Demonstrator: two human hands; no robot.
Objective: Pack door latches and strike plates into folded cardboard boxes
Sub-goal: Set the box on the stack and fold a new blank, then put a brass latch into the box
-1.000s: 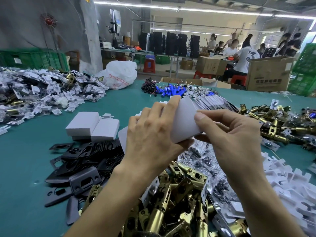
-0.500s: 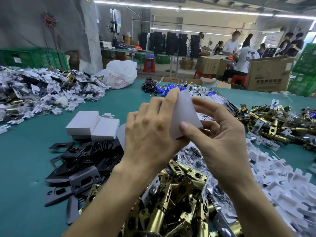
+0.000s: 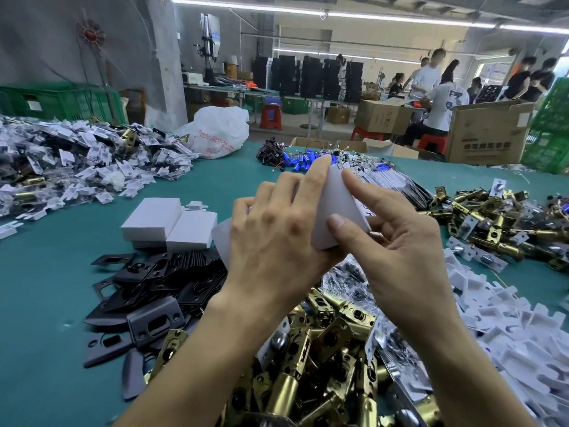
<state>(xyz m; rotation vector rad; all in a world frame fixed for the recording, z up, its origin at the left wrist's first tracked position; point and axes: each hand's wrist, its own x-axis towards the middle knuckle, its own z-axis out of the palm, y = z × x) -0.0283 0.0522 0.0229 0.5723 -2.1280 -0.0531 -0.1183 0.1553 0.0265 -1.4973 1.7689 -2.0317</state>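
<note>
Teal, perhaps felt table (image 3: 46, 288) under brass latches (image 3: 308, 380); workers (image 3: 440, 100) far behind.

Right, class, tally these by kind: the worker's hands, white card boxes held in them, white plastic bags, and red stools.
hands: 2, the left hand and the right hand
white card box: 1
white plastic bag: 1
red stools: 3
Total: 7

White box (image 3: 337, 211), brass latches (image 3: 323, 349), black plates (image 3: 160, 278), teal table (image 3: 46, 288)
</note>
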